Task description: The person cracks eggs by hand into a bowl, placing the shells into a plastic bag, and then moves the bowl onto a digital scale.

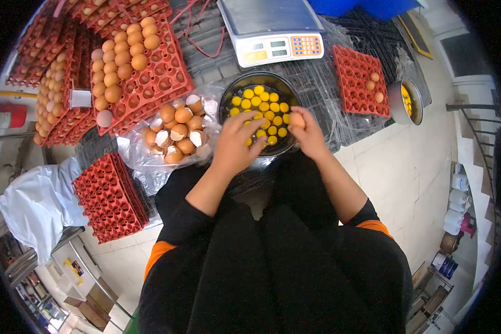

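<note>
Brown and whole, the egg [296, 119] sits at the tips of my right hand [309, 139], which is closed around it from below and behind. I hold it just over the right edge of the black bowl [226, 96]. The bowl stands on the desk [209, 33] straight in front of me and is full of yellow yolks [264, 106] lying close together in clear white.

My left hand [236, 143] is beside the right one, over the near rim of the bowl, with its fingers bent and pointing down towards the yolks. I see only its back, so I cannot tell whether it grips anything.

Just left of the bowl, a heap of broken shells [175, 133] lies on a sheet of clear plastic [145, 161]. Behind the heap is a red tray [161, 78], tilted, with whole eggs filling its far left part. More filled trays are stacked further left.

Beyond the bowl stands a weighing scale [273, 33]. To the right lies another red tray [353, 67] with three eggs on it, and next to that a small pot [396, 103] holding yolks. A stack of empty trays [110, 197] stands near my left knee, beside a white bag [36, 203].
</note>
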Demonstrator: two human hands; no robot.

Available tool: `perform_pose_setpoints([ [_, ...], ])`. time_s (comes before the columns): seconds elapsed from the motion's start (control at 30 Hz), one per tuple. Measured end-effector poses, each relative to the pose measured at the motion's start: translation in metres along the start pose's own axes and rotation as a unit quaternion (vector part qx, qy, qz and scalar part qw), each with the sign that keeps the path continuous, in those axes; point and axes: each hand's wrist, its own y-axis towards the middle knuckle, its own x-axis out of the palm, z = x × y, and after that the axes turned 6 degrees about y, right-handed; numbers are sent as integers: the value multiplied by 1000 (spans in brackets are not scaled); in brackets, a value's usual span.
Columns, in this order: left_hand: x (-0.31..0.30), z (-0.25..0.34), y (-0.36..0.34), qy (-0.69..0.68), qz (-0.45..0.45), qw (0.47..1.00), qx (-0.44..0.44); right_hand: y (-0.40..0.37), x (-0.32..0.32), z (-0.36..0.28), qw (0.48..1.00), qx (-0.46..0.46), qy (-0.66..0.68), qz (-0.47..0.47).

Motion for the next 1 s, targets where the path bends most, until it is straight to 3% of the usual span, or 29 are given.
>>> perform_pose_setpoints([
  [0.03, 8, 5, 6, -27, -45, 999, -1, 5, -1, -18, 974, 125, 188, -33],
  [0.07, 16, 6, 12, -32, -62, 998, 5, 10, -3, -33, 896, 241, 367, -64],
  [0.1, 23, 5, 17, -36, -79, 996, 12, 13, -4, -44, 853, 268, 439, -88],
  [0.3, 25, -15, 40, -175, -161, 969, -70, 29, 0, -36, 812, 293, 480, -155],
  [0.4, 27, -19, 44, -83, -147, 986, -2, 29, 14, -26, 828, 290, 462, -128],
  [0.6, 40, -32, 42, -36, -165, 985, -33, 30, 38, -12, 827, 327, 453, -69],
  [0.9, 62, -37, 37, -55, -122, 989, -69, 38, 40, 13, 814, 308, 485, -85],
  [1.0, 63, -39, 35, -59, -150, 982, -98, 42, 37, 28, 822, 300, 468, -122],
])
